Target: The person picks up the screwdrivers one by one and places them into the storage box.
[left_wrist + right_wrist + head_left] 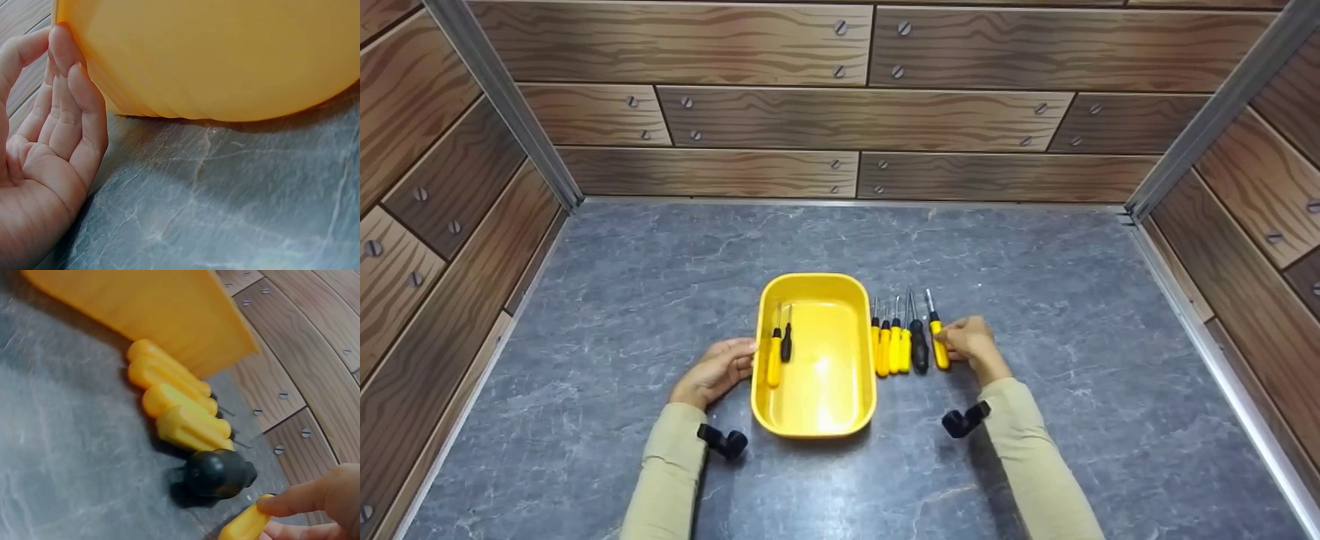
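A yellow plastic tray [814, 431] stands on the surface, with a yellow-handled screwdriver [774, 362] and a small black screwdriver [786, 343] lying in its left part. At its left wall, my left hand [718, 369] grips the rim between thumb and fingers; the left wrist view shows fingertips against the tray's outer wall [214, 56]. My right hand [971, 341] pinches the handle of a yellow-and-black screwdriver [938, 345] at the right end of a row. Beside it lie a thick black screwdriver [919, 349] and several yellow-handled screwdrivers [894, 352], shafts pointing away from me.
Grey marbled table [660, 262] spreads all around the tray. Wood-patterned walls [780, 116] close off the back and both sides, with metal strips [1177, 120] at the corners. Each sleeve carries a black wrist mount [966, 420].
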### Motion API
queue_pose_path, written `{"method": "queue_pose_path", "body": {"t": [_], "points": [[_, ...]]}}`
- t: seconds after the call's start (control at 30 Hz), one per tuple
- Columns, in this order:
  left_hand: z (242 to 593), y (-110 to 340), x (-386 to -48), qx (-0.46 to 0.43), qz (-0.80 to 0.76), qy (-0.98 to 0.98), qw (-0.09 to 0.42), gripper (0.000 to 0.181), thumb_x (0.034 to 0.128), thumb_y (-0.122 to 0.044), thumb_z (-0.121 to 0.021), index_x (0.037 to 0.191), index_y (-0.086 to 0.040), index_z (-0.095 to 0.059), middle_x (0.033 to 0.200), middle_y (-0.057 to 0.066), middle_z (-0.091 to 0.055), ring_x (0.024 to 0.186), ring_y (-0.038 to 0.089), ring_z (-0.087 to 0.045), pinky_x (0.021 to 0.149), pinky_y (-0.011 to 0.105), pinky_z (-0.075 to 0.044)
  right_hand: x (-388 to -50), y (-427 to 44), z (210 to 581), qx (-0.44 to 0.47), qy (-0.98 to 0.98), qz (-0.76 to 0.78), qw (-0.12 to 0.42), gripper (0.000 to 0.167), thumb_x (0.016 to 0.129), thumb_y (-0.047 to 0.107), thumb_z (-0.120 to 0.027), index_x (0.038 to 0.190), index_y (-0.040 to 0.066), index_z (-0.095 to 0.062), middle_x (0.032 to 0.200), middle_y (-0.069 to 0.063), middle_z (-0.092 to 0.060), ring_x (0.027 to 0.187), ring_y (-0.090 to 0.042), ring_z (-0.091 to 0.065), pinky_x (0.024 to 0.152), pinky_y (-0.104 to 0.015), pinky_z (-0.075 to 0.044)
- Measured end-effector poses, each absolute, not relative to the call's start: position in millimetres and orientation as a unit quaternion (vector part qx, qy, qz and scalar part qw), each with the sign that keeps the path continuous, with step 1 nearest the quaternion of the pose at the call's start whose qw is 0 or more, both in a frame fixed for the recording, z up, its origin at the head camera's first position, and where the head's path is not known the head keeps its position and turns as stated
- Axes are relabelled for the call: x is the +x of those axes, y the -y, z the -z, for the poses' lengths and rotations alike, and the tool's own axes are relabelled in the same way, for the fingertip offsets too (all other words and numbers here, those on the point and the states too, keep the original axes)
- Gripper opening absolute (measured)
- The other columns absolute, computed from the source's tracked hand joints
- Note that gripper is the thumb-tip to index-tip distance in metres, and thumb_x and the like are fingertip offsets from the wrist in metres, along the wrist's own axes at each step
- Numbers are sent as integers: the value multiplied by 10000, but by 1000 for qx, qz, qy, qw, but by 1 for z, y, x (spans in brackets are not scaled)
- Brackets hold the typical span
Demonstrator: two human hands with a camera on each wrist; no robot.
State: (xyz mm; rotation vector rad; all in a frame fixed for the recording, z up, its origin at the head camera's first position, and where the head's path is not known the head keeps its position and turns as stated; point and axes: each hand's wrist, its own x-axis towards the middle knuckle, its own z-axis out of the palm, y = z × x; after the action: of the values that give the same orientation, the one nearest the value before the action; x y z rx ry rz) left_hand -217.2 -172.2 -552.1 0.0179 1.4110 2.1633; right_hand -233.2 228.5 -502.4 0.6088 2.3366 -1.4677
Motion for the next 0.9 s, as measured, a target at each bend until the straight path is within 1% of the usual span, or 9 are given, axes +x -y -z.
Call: {"method": "queue_pose_path", "body": {"t": [0.17,0.23,0.4,0.5,0.63,0.8,0.9], "points": [[553,172,-217,3,-803,-529,274,178,965,-61,-479,949,-108,-650,838,-42,-736,776,59,-688,813,229,-574,-231,-233,500,186,-766,588,183,288,879,-1,-556,1139,-125,-545,662,74,-606,618,-25,-594,586,-173,-565],[554,172,-217,0,-803,-529,274,169,968,-63,-472,959,-103,-635,838,-43,-731,776,56,-686,810,225,-572,-230,-235,500,177,-751,609,183,298,890,-7,-549,1160,-131,-526,673,73,-639,625,-29,-623,609,-178,-574],[554,171,-218,-3,-803,-531,272,151,967,-66,-466,976,-87,-615,840,-41,-726,776,54,-687,809,221,-572,-228,-236,501,152,-730,647,160,442,905,18,-570,1293,-155,-448,751,83,-668,690,-23,-647,662,-169,-573],[554,171,-218,-3,-803,-530,272,148,965,-65,-470,969,-91,-616,837,-42,-726,772,52,-686,808,219,-572,-226,-236,501,134,-706,676,164,531,904,32,-593,1362,-149,-393,821,76,-695,762,-28,-668,709,-177,-576],[553,171,-217,-3,-804,-529,272,156,965,-61,-473,957,-101,-624,837,-42,-727,769,53,-685,811,223,-573,-223,-234,502,107,-647,728,199,570,912,19,-591,1401,-133,-340,938,29,-733,867,-80,-698,789,-216,-586],[553,171,-217,-1,-805,-527,271,162,961,-58,-482,941,-112,-634,832,-43,-726,769,56,-682,819,227,-574,-220,-230,502,64,-568,781,251,582,940,-23,-522,1424,-139,-221,1005,-9,-727,937,-113,-700,850,-239,-580],[552,171,-217,0,-804,-529,270,157,958,-64,-494,940,-117,-642,835,-45,-730,776,56,-684,821,227,-574,-218,-225,499,49,-525,804,275,639,947,-36,-496,1460,-131,-126,1029,-22,-727,971,-124,-697,877,-244,-575]]}}
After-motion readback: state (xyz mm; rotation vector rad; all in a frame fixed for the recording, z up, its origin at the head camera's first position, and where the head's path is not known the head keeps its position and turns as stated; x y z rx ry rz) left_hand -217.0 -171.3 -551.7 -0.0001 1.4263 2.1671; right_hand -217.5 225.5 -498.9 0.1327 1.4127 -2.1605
